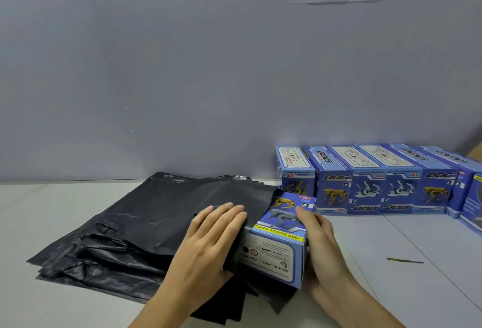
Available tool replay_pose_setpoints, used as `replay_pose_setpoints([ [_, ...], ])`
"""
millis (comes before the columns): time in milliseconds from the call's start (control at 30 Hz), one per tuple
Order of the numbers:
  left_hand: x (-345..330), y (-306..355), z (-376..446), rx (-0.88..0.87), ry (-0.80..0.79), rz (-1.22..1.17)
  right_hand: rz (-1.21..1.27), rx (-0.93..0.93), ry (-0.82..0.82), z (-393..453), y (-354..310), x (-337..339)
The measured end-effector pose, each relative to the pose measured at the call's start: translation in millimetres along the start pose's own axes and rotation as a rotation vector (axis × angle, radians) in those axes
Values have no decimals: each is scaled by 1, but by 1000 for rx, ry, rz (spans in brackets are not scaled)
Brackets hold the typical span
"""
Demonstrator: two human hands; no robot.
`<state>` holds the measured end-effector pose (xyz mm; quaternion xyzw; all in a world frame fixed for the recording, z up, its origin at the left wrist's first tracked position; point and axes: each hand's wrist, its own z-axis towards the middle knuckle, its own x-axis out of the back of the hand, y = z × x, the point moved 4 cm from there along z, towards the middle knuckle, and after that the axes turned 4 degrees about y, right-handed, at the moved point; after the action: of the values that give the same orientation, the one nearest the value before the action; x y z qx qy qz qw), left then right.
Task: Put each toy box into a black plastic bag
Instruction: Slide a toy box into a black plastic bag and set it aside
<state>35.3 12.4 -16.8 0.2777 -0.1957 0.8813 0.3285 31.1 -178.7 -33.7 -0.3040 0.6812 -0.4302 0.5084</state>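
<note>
Near the front edge of the surface, in the head view, a toy box is lying half inside a black plastic bag on the bag pile, its long axis running from the person toward the back wall, its bare end facing them. The left hand is pressing flat, fingers straight and together, on the bag film over the box. The right hand is gripping the box's right side, fingers curled around it. More boxes are lining the back-right edge. Judging by this, the bag still needs pulling rightward over the box.
</note>
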Motion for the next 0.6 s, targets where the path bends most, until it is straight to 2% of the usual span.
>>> replay_pose_setpoints([
  [233,-9,11,2,-30,-59,-42,15,-10,11,-3,10,-7],
  [433,-4,-9,-1,177,-51,-79,-133,-87,-81,1,-4,6],
  [600,0,-18,-4,204,-22,-212,-545,186,-147,0,-20,8],
])
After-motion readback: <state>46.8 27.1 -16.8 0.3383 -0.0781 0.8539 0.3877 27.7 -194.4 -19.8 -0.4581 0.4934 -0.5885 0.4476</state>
